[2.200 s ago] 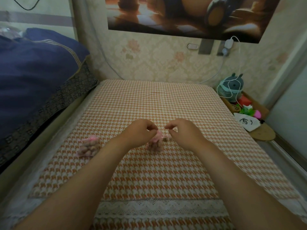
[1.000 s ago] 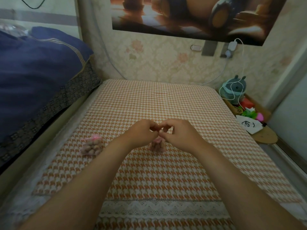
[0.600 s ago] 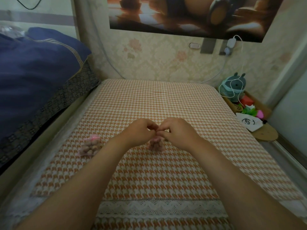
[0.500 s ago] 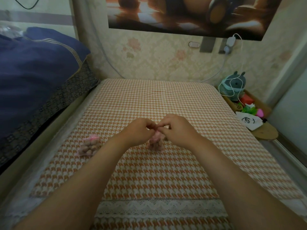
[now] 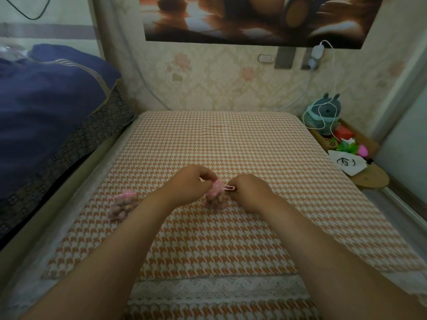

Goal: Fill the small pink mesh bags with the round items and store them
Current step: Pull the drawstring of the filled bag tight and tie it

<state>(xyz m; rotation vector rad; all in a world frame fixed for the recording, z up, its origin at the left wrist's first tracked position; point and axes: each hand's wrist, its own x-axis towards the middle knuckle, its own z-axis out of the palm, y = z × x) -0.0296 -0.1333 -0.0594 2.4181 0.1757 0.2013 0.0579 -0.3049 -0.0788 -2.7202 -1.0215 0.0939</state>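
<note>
Wide across the middle lies the orange-and-white houndstooth cloth (image 5: 231,144), running from the wall right down to the lace trim (image 5: 219,289) at the near edge. Off to the left, a big navy duvet (image 5: 46,100) is piled up on a bed, and high on the papered wall hangs a dark brown poster (image 5: 254,17). Both bare forearms reach in from the bottom, meeting just short of the cloth's centre. The left hand (image 5: 189,188) has its fingers curled in, tips pinching the pink drawstring (image 5: 228,187) on its side of the bag's neck; the right hand (image 5: 249,192) is curled the same way, thumb and forefinger nipping the small loop of that drawstring on the other side. Between the two hands, sitting on the cloth with its neck gathered tight, is the pink mesh bag (image 5: 216,196), brownish round items (image 5: 218,200) showing through the mesh. Over on the right, off the cloth, a teal plush toy (image 5: 324,112) sits wrapped in a white cable (image 5: 333,72) that climbs to a charger (image 5: 317,50) on the wall, and nearer in there is a white pouch (image 5: 349,163) with a drawn face on it. Back on the cloth, well to the left of the left forearm, a second pink mesh bag (image 5: 122,205) lies on its side, full and closed, touched by neither hand.
</note>
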